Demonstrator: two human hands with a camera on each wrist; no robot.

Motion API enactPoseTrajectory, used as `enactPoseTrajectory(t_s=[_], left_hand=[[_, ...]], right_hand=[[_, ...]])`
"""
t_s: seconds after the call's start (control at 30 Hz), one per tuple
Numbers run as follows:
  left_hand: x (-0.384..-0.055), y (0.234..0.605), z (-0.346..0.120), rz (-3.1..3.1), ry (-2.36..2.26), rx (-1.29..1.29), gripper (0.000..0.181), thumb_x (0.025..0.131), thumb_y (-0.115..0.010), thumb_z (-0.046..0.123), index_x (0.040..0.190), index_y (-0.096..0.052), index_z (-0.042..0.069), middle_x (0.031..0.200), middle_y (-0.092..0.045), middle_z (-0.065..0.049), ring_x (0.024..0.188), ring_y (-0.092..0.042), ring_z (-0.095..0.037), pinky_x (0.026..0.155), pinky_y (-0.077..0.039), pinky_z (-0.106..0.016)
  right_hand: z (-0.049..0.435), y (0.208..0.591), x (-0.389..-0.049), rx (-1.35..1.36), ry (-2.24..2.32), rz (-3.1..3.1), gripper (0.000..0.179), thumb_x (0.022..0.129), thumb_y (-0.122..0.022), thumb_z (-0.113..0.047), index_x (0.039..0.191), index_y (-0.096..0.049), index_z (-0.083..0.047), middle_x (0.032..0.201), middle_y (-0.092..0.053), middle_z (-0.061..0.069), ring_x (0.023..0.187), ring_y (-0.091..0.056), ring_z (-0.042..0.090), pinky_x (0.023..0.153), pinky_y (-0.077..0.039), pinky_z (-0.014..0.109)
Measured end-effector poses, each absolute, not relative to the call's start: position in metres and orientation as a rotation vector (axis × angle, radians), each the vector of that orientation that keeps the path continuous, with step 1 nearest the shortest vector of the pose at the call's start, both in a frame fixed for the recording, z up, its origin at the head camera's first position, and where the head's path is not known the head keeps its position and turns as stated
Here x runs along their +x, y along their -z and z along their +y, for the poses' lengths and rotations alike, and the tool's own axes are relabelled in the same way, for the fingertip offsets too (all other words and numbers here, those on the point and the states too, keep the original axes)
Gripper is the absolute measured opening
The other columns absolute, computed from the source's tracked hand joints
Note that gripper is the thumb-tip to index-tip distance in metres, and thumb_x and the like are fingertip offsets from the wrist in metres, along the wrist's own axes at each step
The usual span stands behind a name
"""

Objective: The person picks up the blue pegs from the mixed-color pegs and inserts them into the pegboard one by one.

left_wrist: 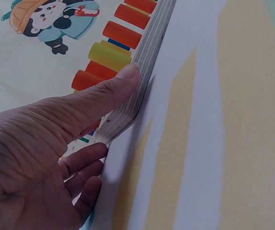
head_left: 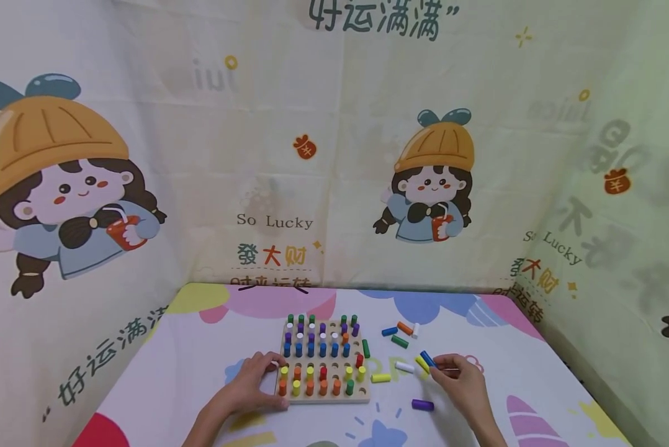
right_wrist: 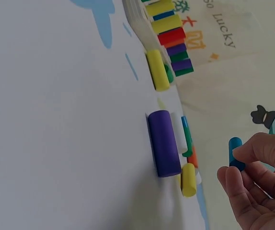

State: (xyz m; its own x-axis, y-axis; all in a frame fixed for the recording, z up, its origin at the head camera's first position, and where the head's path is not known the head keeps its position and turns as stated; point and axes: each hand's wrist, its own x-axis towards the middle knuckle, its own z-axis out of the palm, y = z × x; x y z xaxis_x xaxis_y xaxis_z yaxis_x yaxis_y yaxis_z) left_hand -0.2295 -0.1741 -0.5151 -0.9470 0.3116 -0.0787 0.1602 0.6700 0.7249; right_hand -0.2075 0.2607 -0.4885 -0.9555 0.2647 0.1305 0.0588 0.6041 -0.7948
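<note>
A wooden pegboard (head_left: 326, 400) stands on the table with rows of upright coloured pegs in its holes. My left hand (head_left: 251, 382) grips its near left corner, the thumb along the front edge and the fingers at the left side. Between thumb and fingers, my right hand (head_left: 462, 380) pinches a blue peg (right_wrist: 236, 152), held to the right of the board. A yellow peg (head_left: 421, 364) lies close by the blue one in the head view. Nearer the front lies a purple peg (right_wrist: 164, 143) on its side.
Loose pegs lie right of the board: a yellow one (head_left: 381, 377), a white one (head_left: 404, 367), and green, blue and orange ones farther back. A green peg (head_left: 365, 348) lies against the board's right side. Printed cloth walls (head_left: 345, 248) enclose the table.
</note>
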Motion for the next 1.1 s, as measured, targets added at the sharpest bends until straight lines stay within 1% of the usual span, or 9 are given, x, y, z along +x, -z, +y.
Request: enactPoseTrajectory(t_s=[0.13, 0.3, 0.5, 0.77, 0.87, 1.1], left_hand=[[-0.230, 0.515, -0.175, 2.692, -1.135, 0.387, 0.065, 0.071, -0.094, 0.040, 0.122, -0.057, 0.023, 0.119, -0.055, -0.008, 0.114, -0.047, -0.034, 0.098, -0.040, -0.066], [-0.228, 0.515, -0.175, 2.687, -1.152, 0.407, 0.065, 0.072, -0.094, 0.038, 0.122, -0.057, 0.022, 0.119, -0.055, -0.008, 0.115, -0.047, -0.035, 0.098, -0.039, -0.067], [-0.228, 0.515, -0.175, 2.684, -1.159, 0.415, 0.065, 0.072, -0.094, 0.039, 0.122, -0.057, 0.022, 0.119, -0.055, -0.008, 0.115, -0.047, -0.035, 0.098, -0.039, -0.067], [-0.229, 0.516, -0.176, 2.690, -1.151, 0.439, 0.063, 0.073, -0.093, 0.039, 0.122, -0.057, 0.023, 0.120, -0.054, -0.008, 0.115, -0.046, -0.033, 0.098, -0.040, -0.066], [-0.229, 0.516, -0.176, 2.692, -1.153, 0.441, 0.063, 0.073, -0.093, 0.039, 0.122, -0.057, 0.023, 0.120, -0.055, -0.008, 0.115, -0.046, -0.034, 0.097, -0.040, -0.065], [-0.228, 0.516, -0.176, 2.695, -1.149, 0.428, 0.064, 0.072, -0.093, 0.040, 0.122, -0.057, 0.023, 0.119, -0.055, -0.007, 0.114, -0.046, -0.033, 0.097, -0.041, -0.064]], right_hand=[[0.255, 0.489, -0.208, -0.288, -1.294, -2.594, 0.021, 0.085, -0.080, -0.007, 0.104, -0.072, 0.001, 0.096, -0.073, 0.009, 0.085, -0.068, 0.019, 0.069, -0.053, 0.020], [0.250, 0.488, -0.207, -0.287, -1.308, -2.601, 0.019, 0.085, -0.079, -0.006, 0.102, -0.072, 0.000, 0.095, -0.072, 0.008, 0.085, -0.067, 0.019, 0.070, -0.055, 0.022], [0.247, 0.487, -0.207, -0.276, -1.333, -2.593, 0.019, 0.086, -0.079, -0.007, 0.102, -0.072, -0.001, 0.096, -0.072, 0.007, 0.087, -0.068, 0.020, 0.069, -0.053, 0.020], [0.238, 0.486, -0.207, -0.267, -1.346, -2.597, 0.019, 0.086, -0.079, -0.007, 0.103, -0.072, -0.001, 0.096, -0.072, 0.007, 0.086, -0.067, 0.019, 0.070, -0.055, 0.023], [0.235, 0.486, -0.208, -0.262, -1.354, -2.596, 0.019, 0.086, -0.079, -0.007, 0.103, -0.072, -0.001, 0.095, -0.072, 0.006, 0.087, -0.067, 0.020, 0.070, -0.054, 0.022], [0.229, 0.489, -0.210, -0.232, -1.371, -2.583, 0.018, 0.085, -0.080, -0.006, 0.101, -0.072, -0.002, 0.093, -0.073, 0.005, 0.086, -0.067, 0.018, 0.072, -0.055, 0.022]])
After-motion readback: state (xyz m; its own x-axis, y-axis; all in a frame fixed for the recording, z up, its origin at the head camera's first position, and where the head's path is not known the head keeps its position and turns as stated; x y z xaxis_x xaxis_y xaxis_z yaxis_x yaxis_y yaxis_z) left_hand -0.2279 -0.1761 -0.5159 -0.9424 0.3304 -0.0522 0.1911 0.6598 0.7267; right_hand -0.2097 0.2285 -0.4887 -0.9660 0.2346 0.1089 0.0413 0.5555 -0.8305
